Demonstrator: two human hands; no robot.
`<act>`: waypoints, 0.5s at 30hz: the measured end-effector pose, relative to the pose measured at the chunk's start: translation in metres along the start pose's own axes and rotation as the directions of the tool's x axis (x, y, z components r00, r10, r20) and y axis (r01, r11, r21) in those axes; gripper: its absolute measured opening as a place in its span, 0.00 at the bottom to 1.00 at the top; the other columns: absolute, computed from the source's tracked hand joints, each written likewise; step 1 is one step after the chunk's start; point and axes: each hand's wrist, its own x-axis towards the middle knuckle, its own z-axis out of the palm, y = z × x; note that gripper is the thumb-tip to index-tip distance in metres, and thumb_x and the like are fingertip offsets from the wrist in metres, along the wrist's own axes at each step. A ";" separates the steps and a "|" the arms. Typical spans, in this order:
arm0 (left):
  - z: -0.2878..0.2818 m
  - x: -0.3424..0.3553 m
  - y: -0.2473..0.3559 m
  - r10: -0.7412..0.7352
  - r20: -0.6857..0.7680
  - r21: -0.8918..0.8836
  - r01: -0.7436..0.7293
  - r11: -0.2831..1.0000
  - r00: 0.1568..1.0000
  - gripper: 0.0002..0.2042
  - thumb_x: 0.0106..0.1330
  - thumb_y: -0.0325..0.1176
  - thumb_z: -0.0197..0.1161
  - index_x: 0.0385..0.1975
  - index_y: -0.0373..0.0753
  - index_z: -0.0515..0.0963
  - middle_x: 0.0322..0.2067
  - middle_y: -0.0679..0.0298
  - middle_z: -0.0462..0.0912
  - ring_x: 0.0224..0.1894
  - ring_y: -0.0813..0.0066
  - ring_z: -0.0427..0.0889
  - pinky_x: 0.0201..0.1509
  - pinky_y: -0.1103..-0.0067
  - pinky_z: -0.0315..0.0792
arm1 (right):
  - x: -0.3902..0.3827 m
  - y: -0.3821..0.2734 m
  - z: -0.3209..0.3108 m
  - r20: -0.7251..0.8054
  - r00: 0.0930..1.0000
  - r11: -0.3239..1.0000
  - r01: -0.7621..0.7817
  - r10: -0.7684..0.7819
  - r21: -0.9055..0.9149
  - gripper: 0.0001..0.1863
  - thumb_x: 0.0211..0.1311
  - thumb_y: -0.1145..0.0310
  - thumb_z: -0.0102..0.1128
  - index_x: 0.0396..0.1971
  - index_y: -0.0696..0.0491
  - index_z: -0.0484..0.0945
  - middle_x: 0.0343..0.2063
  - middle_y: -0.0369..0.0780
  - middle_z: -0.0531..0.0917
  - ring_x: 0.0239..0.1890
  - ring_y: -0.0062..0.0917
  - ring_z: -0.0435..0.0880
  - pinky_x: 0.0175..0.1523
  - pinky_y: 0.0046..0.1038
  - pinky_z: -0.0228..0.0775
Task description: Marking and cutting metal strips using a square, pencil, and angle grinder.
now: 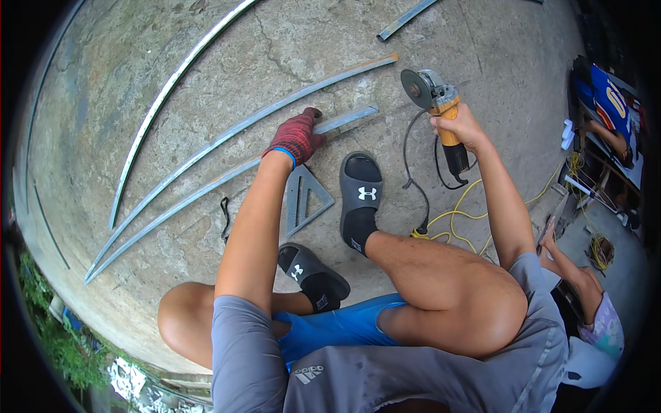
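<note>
My left hand [297, 136], in a red knit glove, has its fingers round a slightly curved galvanized metal bar [344, 120] lying on the concrete. My right hand [460, 126] is bare and grips an angle grinder [451, 148] by its yellow and black body, the dark disc raised at the upper left. A black cord hangs from the tool and joins a yellow cable [454, 213]. A grey triangular square [295, 206] lies below my gloved hand, between my forearm and sandalled foot. Another bent bar [275, 103] runs alongside the held one.
More long metal strips [165, 96] and a short piece [403, 24] lie on the concrete [124, 55]. At the right, a person in blue [602, 103] bends over items, with another person's legs [578, 275] lower down and coiled cable [599, 251] nearby. Greenery borders the lower left.
</note>
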 end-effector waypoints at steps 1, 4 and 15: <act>-0.006 0.001 -0.005 0.057 0.166 -0.046 -0.050 0.998 0.984 0.19 0.61 0.39 0.68 0.49 0.36 0.77 0.46 0.48 0.83 0.52 0.52 0.81 0.58 0.66 0.72 | -0.001 0.001 0.001 0.009 1.000 0.999 0.009 -0.009 0.032 0.18 0.50 0.67 0.71 0.39 0.58 0.78 0.28 0.36 0.82 0.27 0.20 0.82 0.34 0.24 0.75; -0.019 0.005 0.003 0.058 0.434 -0.070 -0.030 0.997 0.899 0.22 0.61 0.42 0.69 0.50 0.35 0.79 0.47 0.47 0.83 0.51 0.56 0.82 0.58 0.68 0.72 | -0.007 0.005 0.001 -0.010 1.000 0.996 0.020 -0.019 0.084 0.19 0.49 0.66 0.72 0.39 0.58 0.78 0.28 0.36 0.81 0.28 0.20 0.82 0.35 0.24 0.75; 0.011 0.010 0.045 0.137 -0.151 0.039 -0.132 0.990 0.979 0.19 0.61 0.30 0.65 0.53 0.42 0.75 0.49 0.48 0.75 0.51 0.45 0.77 0.55 0.61 0.73 | -0.020 0.025 0.000 -0.108 0.994 0.943 0.037 -0.001 0.330 0.21 0.53 0.67 0.71 0.44 0.57 0.74 0.30 0.37 0.81 0.28 0.21 0.82 0.36 0.25 0.77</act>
